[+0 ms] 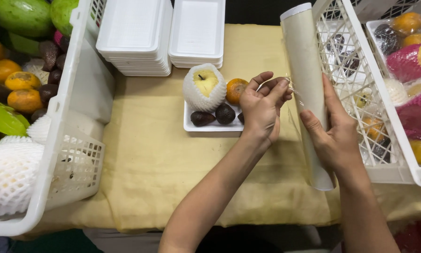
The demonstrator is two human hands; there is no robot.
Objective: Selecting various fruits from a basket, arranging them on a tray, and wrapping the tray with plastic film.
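On bench [173,164], mid-right | right hand [334,136] fingers wrapped on cling-film roll [306,84] | left hand [262,110] fingers pinching film edge | pull evenly, taut, over fruit tray [192,125] beside left hand

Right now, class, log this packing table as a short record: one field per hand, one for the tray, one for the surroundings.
Left hand: pinches the clear film edge pulled off the roll.
Right hand: grips the film roll, tilted upright.
Tray: white; a netted yellow fruit, an orange, dark fruits.
Surroundings: empty trays stacked behind; white crates of fruit at both sides.
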